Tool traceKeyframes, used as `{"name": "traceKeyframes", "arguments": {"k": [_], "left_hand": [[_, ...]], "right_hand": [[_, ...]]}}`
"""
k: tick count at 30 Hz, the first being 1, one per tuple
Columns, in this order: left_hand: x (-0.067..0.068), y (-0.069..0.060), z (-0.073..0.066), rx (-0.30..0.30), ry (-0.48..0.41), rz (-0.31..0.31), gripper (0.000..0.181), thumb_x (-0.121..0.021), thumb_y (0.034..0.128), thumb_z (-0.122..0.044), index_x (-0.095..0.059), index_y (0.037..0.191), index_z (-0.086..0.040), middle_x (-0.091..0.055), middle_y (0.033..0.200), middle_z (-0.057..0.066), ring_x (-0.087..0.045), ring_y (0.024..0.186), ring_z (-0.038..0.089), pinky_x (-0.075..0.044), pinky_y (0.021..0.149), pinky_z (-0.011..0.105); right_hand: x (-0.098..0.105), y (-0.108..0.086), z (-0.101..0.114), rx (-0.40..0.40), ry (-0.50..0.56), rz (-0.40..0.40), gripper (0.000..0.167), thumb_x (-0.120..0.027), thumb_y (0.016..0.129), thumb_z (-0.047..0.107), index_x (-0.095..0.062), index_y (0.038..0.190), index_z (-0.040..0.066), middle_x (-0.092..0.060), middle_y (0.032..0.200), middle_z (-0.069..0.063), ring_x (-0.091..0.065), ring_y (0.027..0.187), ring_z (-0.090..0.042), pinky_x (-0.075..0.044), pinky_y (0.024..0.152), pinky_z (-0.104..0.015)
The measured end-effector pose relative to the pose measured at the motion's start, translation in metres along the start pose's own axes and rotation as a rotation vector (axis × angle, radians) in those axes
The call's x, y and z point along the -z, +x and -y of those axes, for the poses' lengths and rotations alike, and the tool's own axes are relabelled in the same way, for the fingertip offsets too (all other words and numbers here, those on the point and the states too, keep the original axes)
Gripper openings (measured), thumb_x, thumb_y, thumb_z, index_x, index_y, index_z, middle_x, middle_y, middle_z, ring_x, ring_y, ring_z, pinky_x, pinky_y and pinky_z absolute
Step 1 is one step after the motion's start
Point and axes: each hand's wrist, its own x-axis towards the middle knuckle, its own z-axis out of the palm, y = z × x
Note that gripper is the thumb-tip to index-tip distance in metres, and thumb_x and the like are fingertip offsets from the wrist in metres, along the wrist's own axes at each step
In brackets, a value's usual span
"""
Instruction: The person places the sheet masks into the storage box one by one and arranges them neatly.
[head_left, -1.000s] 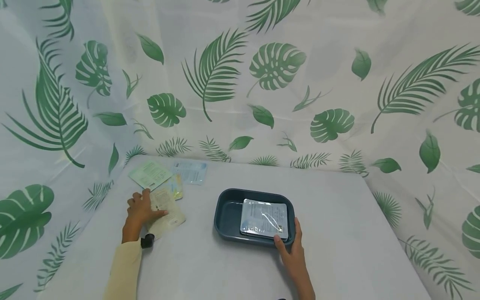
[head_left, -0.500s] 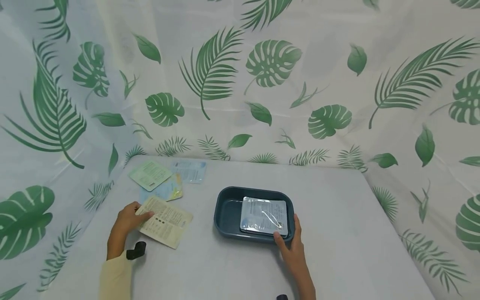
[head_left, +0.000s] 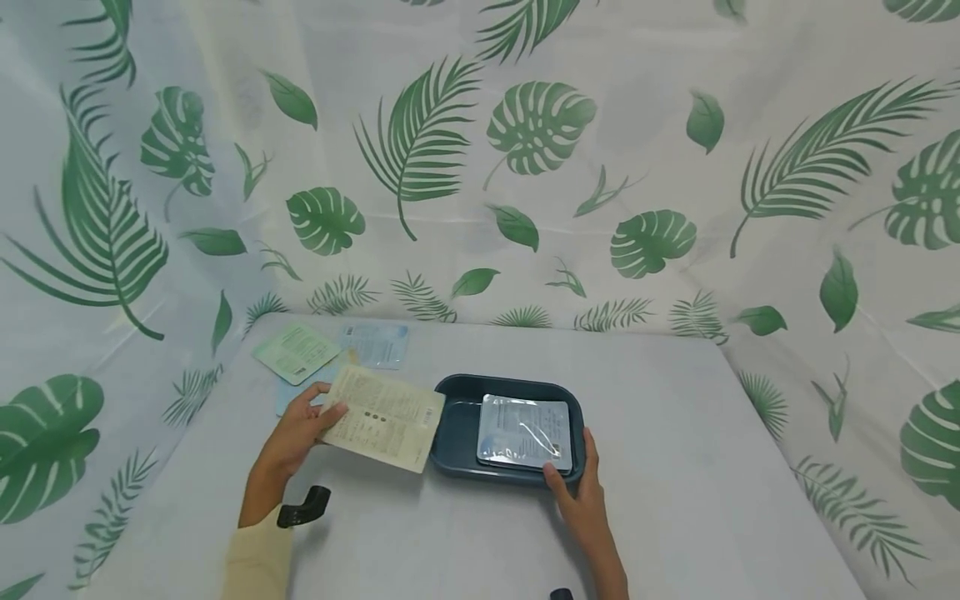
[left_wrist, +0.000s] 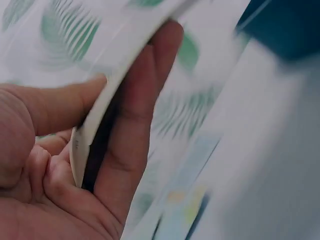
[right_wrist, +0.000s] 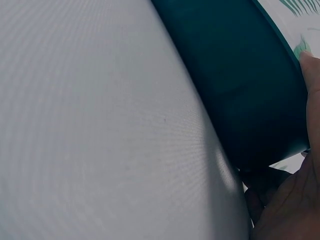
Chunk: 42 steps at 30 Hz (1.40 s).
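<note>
My left hand [head_left: 294, 435] pinches a cream sheet mask packet [head_left: 386, 418] by its left edge, thumb on top and fingers beneath. The packet is tilted above the table, its right edge overlapping the left rim of the dark blue tray [head_left: 456, 429]. In the left wrist view the cream packet [left_wrist: 102, 112] appears edge-on between thumb and fingers. My right hand [head_left: 590, 512] grips the tray's front right corner, its thumb over the rim and its fingers along the outer wall. Silvery-blue packets [head_left: 523, 429] lie stacked in the tray's right part. The right wrist view shows the tray's outer wall [right_wrist: 235, 80].
A green packet [head_left: 296, 352] lies at the back left of the white table [head_left: 675, 433], overlapping a blue and yellow packet [head_left: 288, 394] partly hidden by the cream one. Another light blue packet [head_left: 378, 344] lies behind them. A leaf-print curtain [head_left: 442, 208] closes off the back and sides.
My left hand has taken hold of the cream packet, lifted it and carried it right to the tray's left edge. The right hand and the tray have hardly moved.
</note>
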Motion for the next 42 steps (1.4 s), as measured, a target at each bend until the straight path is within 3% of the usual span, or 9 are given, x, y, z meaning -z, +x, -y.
{"name": "traceKeyframes", "arguments": {"k": [6, 10, 21, 28, 30, 32, 34, 38, 42], "left_hand": [[-0.059, 0.015, -0.002, 0.032, -0.034, 0.070, 0.046, -0.049, 0.1025, -0.013, -0.034, 0.145, -0.004, -0.069, 0.115, 0.019, -0.072, 0.088, 0.017, -0.058, 0.072, 0.036], [-0.088, 0.022, 0.001, 0.042, -0.078, 0.112, 0.046, -0.045, 0.1037, -0.010, -0.031, 0.147, -0.006, -0.065, 0.121, 0.024, -0.072, 0.093, 0.021, -0.058, 0.075, 0.040], [-0.134, 0.025, -0.003, 0.072, -0.106, 0.112, 0.047, -0.037, 0.1047, -0.007, -0.026, 0.150, -0.011, -0.059, 0.128, 0.026, -0.068, 0.105, 0.032, -0.058, 0.081, 0.042], [-0.161, 0.035, -0.004, 0.069, -0.063, 0.133, 0.058, -0.034, 0.1036, -0.002, -0.010, 0.155, -0.012, -0.057, 0.129, 0.030, -0.069, 0.103, 0.032, -0.058, 0.077, 0.038], [-0.169, 0.038, -0.002, 0.071, -0.020, 0.122, 0.064, -0.037, 0.1021, 0.000, -0.005, 0.155, -0.015, -0.056, 0.130, 0.028, -0.070, 0.100, 0.030, -0.059, 0.075, 0.036], [-0.176, 0.039, -0.002, 0.039, 0.080, 0.103, 0.071, -0.045, 0.0992, 0.001, -0.004, 0.156, -0.015, -0.056, 0.130, 0.026, -0.070, 0.098, 0.028, -0.057, 0.076, 0.037], [-0.182, 0.040, -0.002, -0.021, 0.220, 0.080, 0.078, -0.055, 0.0942, 0.001, -0.008, 0.156, -0.011, -0.052, 0.134, 0.025, -0.066, 0.104, 0.029, -0.053, 0.087, 0.043], [-0.191, 0.038, -0.005, -0.108, 0.495, 0.050, 0.083, -0.074, 0.0840, -0.006, -0.027, 0.152, -0.005, -0.034, 0.146, 0.030, -0.051, 0.124, 0.041, -0.043, 0.100, 0.056], [-0.198, 0.036, -0.005, -0.105, 0.647, 0.062, 0.085, -0.083, 0.0767, -0.015, -0.037, 0.148, -0.007, -0.014, 0.154, 0.032, -0.047, 0.128, 0.047, -0.047, 0.096, 0.057]], "right_hand": [[-0.002, 0.000, -0.004, -0.010, 0.013, 0.008, 0.089, -0.063, 0.093, 0.036, -0.004, 0.158, 0.021, -0.019, 0.161, -0.021, -0.021, 0.146, -0.046, -0.021, 0.114, -0.063], [-0.004, 0.000, -0.005, -0.020, 0.009, 0.017, 0.089, -0.063, 0.093, 0.038, -0.003, 0.158, 0.022, -0.018, 0.162, -0.020, -0.020, 0.147, -0.045, -0.020, 0.114, -0.062], [-0.001, 0.001, -0.005, -0.016, 0.002, 0.027, 0.090, -0.062, 0.094, 0.038, -0.001, 0.158, 0.021, -0.016, 0.163, -0.019, -0.019, 0.148, -0.043, -0.020, 0.115, -0.062], [-0.001, 0.003, -0.005, -0.007, 0.011, 0.031, 0.090, -0.062, 0.094, 0.039, -0.001, 0.158, 0.021, -0.016, 0.163, -0.019, -0.020, 0.147, -0.044, -0.021, 0.114, -0.063], [-0.001, 0.002, -0.005, -0.010, 0.010, 0.032, 0.090, -0.062, 0.094, 0.040, -0.001, 0.158, 0.021, -0.015, 0.163, -0.018, -0.020, 0.147, -0.044, -0.022, 0.114, -0.063], [-0.002, 0.001, -0.005, -0.009, 0.011, 0.030, 0.090, -0.062, 0.094, 0.041, -0.001, 0.158, 0.022, -0.016, 0.163, -0.018, -0.021, 0.147, -0.044, -0.022, 0.114, -0.063], [-0.002, 0.001, -0.004, -0.011, 0.008, 0.028, 0.090, -0.061, 0.094, 0.042, -0.001, 0.158, 0.023, -0.015, 0.163, -0.018, -0.021, 0.147, -0.044, -0.022, 0.114, -0.063], [-0.001, 0.001, -0.003, -0.009, 0.005, 0.026, 0.091, -0.061, 0.094, 0.041, 0.000, 0.158, 0.023, -0.015, 0.163, -0.018, -0.020, 0.147, -0.045, -0.022, 0.113, -0.064], [0.001, 0.001, -0.003, -0.002, 0.008, 0.019, 0.090, -0.062, 0.094, 0.040, 0.000, 0.158, 0.021, -0.016, 0.163, -0.019, -0.021, 0.146, -0.045, -0.022, 0.113, -0.064]]}}
